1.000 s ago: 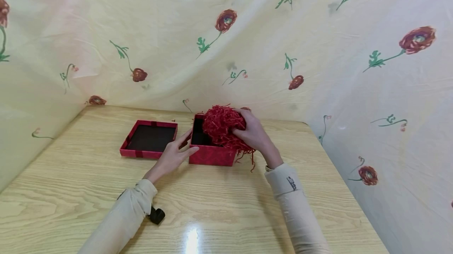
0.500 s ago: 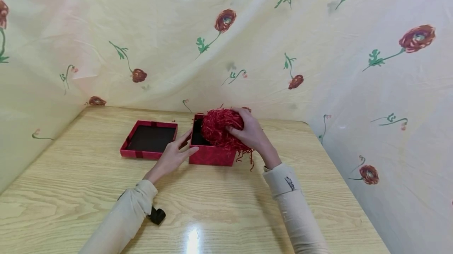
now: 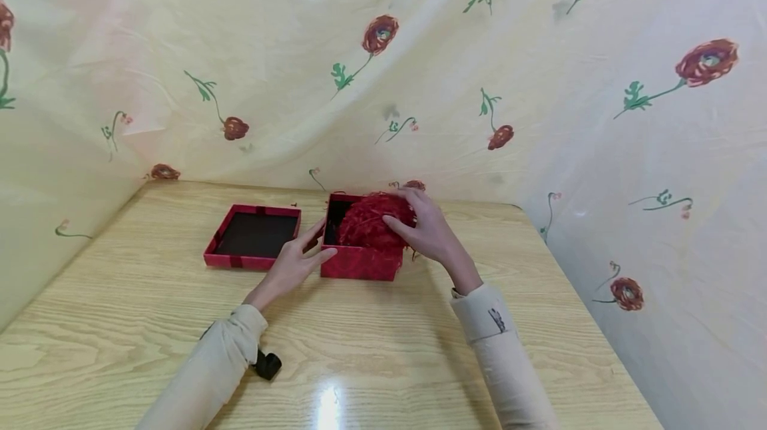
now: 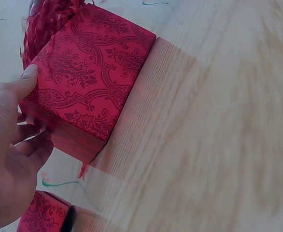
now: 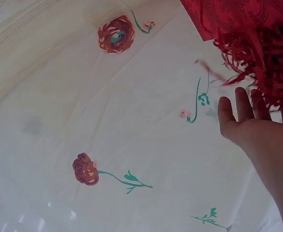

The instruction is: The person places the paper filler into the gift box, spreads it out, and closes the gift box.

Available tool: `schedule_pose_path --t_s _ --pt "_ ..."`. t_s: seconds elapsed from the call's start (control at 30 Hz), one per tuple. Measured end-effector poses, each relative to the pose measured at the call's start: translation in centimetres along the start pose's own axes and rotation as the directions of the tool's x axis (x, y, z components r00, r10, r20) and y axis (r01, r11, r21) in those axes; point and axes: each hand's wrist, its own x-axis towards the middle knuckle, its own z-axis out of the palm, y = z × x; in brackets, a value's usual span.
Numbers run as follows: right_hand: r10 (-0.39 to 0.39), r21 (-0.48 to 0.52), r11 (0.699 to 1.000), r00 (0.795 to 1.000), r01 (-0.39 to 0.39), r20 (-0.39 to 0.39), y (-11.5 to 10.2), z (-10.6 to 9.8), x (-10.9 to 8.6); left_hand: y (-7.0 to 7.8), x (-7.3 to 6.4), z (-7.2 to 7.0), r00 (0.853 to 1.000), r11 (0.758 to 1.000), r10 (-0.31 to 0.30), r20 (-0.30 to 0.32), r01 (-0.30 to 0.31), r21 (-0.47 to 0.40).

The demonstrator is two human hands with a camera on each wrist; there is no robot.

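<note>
A red patterned gift box (image 3: 359, 263) stands without its lid on the wooden table. A tangled mass of red shredded paper (image 3: 373, 220) fills most of it, leaving some black lining bare at the left. My left hand (image 3: 293, 263) rests against the box's left front corner, thumb on the front face (image 4: 68, 82) and the other fingers along the left side. Spread over the right part of the shredded paper is my right hand (image 3: 425, 227), its thumb and fingers pressing at the heap. Loose strands (image 5: 228, 72) stick out near its fingertips in the right wrist view.
The matching red lid (image 3: 254, 233) lies black inside up, left of the box. A small black object (image 3: 267, 365) shows beside the left sleeve. Flower-printed cloth (image 3: 275, 70) hangs behind the table (image 3: 371, 337) and at its sides.
The shredded paper has gone lower and flatter into the box, and fewer strands hang over its right front corner. My right hand has loosened from gripping the heap. The left hand stays in place.
</note>
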Motion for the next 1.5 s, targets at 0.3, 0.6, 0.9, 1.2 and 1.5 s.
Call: schedule_pose_path --t_s 0.3,0.6,0.9,1.2,1.5 --pt "-0.002 -0.003 1.000 0.999 0.003 0.045 -0.2 0.4 -1.2 0.1 0.0 0.0 1.000 1.000 0.000 0.003 0.000 0.000" --pt "-0.040 0.008 0.999 0.998 0.040 0.047 -0.3 1.8 -1.1 0.2 -0.1 -0.1 1.000 0.999 -0.016 -0.001 0.016 0.033" --pt "-0.053 0.013 0.999 0.997 0.052 0.063 -0.6 3.2 0.0 0.2 -0.1 -0.1 1.000 1.000 0.003 0.005 -0.003 0.018" --pt "-0.017 -0.027 0.999 0.991 0.021 0.131 -0.4 4.2 1.8 0.2 0.0 -0.2 1.000 1.000 0.007 0.007 -0.007 0.015" --pt "0.075 -0.064 0.996 0.975 -0.063 0.211 -0.6 5.1 3.1 0.0 0.1 -0.1 1.000 1.000 0.010 0.000 -0.010 0.018"
